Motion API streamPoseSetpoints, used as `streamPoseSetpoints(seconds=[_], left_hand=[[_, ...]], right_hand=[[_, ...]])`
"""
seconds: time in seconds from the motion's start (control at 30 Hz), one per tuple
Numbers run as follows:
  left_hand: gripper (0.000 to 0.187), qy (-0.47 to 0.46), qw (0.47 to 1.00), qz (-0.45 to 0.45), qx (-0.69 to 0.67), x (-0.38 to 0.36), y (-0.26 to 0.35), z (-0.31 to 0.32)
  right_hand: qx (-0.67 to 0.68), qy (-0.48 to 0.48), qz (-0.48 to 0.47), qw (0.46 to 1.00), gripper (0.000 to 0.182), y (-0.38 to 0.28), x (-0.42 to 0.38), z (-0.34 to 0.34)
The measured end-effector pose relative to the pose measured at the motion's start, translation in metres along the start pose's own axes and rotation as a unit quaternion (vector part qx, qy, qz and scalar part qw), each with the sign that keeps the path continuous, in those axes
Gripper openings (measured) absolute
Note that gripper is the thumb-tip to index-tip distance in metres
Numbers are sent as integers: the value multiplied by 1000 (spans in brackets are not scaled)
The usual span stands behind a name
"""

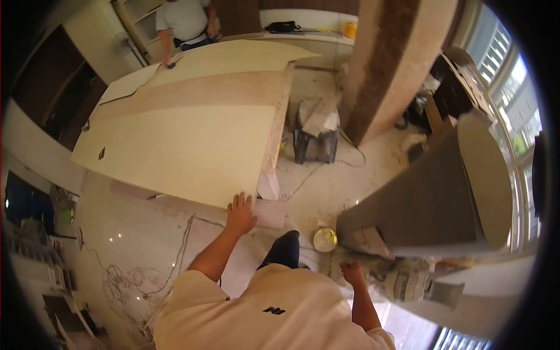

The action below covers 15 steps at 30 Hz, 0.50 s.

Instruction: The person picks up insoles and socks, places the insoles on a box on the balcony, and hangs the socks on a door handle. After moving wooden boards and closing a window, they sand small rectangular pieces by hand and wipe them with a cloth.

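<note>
My left hand (241, 214) lies on the near right corner of a pale cream sheet (181, 149), its fingers spread and holding nothing. That sheet rests on a large work table, with a bare brown strip (198, 88) beyond it. A second cream sheet (233, 55) covers the far end. My right hand (352, 272) hangs low at my right side, away from the table. Its fingers are curled closed, and whatever they may hold is hidden. Nearest to it are a round tin (325, 239) and a large grey roll (414, 198).
Another person (185, 23) stands at the far end, one hand touching a sheet. A dark stool (316, 134) bears scraps beside the table. Tangled cable (131, 286) lies on the floor to the left. A wooden pillar (391, 64) rises at the right.
</note>
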<state>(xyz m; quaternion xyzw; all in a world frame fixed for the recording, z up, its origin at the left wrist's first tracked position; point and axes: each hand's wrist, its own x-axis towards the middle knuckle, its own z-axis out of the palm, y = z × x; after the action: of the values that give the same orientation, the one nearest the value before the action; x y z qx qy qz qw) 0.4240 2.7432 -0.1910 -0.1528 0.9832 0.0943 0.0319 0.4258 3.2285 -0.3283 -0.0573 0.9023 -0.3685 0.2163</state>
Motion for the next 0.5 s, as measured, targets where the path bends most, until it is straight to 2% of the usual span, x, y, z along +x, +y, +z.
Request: streamPoseSetpoints(seconds=[0.13,0.2,0.3,0.4,0.5], left_hand=[[68,-11,1000,22,14,11,-14,17],[67,-22,1000,18,-10,15,-13,2],[66,-57,998,10,-40,13,-15,-5],[64,-108,992,16,-64,24,-19,-17],[64,-152,986,33,-61,37,-25,-29]], right_hand=[[-68,85,-119,987,37,-70,111,-39],[-5,34,-24,999,39,-84,156,-46],[-23,-96,66,993,39,-115,201,-70],[-25,-119,108,987,42,-99,245,-71],[-125,-66,28,990,41,-71,291,-77]])
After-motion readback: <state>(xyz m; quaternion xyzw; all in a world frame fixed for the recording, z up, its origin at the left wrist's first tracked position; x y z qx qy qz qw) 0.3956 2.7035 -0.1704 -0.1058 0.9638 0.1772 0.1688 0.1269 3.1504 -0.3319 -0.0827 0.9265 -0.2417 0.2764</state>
